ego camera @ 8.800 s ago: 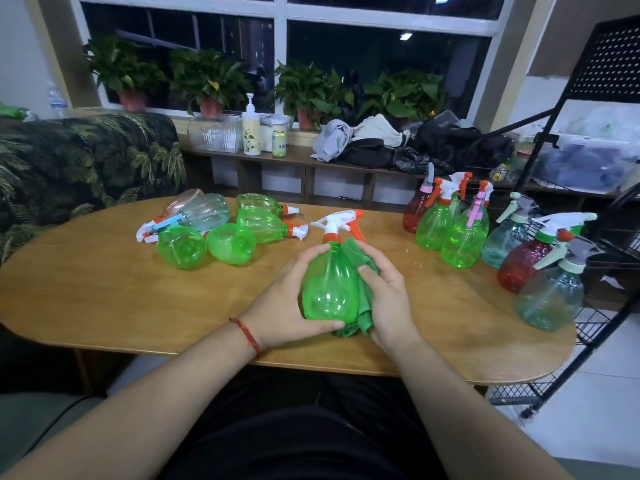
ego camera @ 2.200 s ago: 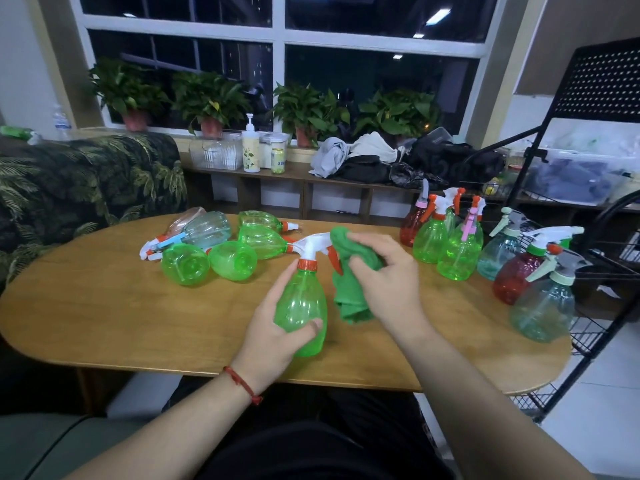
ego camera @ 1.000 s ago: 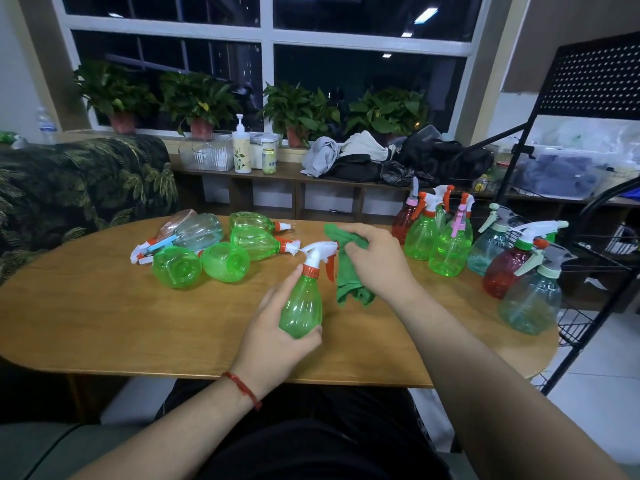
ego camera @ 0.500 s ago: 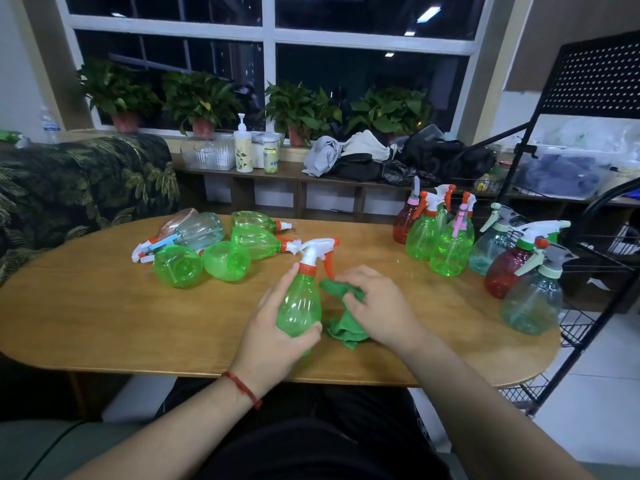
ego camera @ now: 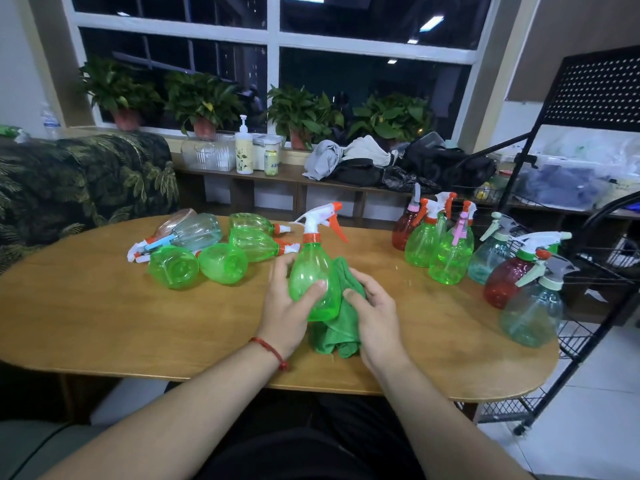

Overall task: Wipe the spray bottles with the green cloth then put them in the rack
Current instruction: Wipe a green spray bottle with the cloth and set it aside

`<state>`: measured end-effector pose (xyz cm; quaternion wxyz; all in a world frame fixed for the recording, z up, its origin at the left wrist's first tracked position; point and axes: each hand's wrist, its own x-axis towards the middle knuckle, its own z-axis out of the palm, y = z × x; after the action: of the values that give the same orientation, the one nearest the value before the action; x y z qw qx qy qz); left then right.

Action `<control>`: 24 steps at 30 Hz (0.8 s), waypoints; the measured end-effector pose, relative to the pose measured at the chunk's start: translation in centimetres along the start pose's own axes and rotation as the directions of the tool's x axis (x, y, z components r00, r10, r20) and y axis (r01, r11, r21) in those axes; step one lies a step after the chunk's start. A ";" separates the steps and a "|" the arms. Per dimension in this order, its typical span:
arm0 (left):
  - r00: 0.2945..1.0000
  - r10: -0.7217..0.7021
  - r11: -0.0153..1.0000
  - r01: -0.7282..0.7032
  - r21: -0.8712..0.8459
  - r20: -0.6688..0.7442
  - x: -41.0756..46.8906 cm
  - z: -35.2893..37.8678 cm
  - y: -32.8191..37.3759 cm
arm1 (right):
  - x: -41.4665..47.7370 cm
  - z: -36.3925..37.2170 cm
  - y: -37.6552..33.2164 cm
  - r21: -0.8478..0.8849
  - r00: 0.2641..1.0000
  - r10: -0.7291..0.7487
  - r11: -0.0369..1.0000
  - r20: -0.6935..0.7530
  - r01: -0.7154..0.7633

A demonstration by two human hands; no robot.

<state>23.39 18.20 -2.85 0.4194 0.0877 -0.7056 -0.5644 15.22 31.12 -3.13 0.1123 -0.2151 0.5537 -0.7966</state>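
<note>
My left hand [ego camera: 287,306] grips the body of a green spray bottle [ego camera: 313,271] with a white and orange trigger head, held upright over the table. My right hand [ego camera: 372,311] holds the green cloth [ego camera: 337,327] against the bottle's right side and base. Several bottles lie on their sides at the table's far left [ego camera: 214,251]. Several more stand upright at the right [ego camera: 446,251], green, red and clear teal. The black wire rack [ego camera: 588,258] stands past the table's right end.
The oval wooden table [ego camera: 104,317] has a near edge just in front of my lap. A patterned sofa [ego camera: 69,181] is at the left. A low shelf [ego camera: 298,178] with clothes, containers and potted plants runs under the window behind.
My left hand has raised the bottle more upright and to the right. My right hand with the cloth has come down from the trigger head to the bottle's lower side.
</note>
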 end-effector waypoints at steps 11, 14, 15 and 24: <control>0.988 -0.132 0.976 0.114 -0.183 -0.085 0.7 0.0 -0.5 | -0.7 0.6 0.9 0.027 0.991 -0.030 0.999 0.131 0.026; 0.988 -0.154 0.966 0.155 -0.206 0.017 0.6 0.1 -0.7 | -0.5 0.6 0.8 0.024 0.994 -0.023 0.999 0.104 0.020; 0.987 -0.150 0.970 0.159 -0.187 0.057 0.6 0.1 -0.6 | -0.4 0.5 0.7 0.044 0.996 -0.008 0.999 0.094 0.004; 0.995 0.081 0.993 -0.075 0.088 -0.057 -0.1 0.4 -0.8 | -0.5 0.4 -0.7 0.361 0.907 0.357 0.834 0.222 -0.417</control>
<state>22.93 18.24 -3.58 0.4582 0.0949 -0.7190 -0.5140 15.83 31.26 -2.47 0.3531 -0.1282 0.4014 -0.8353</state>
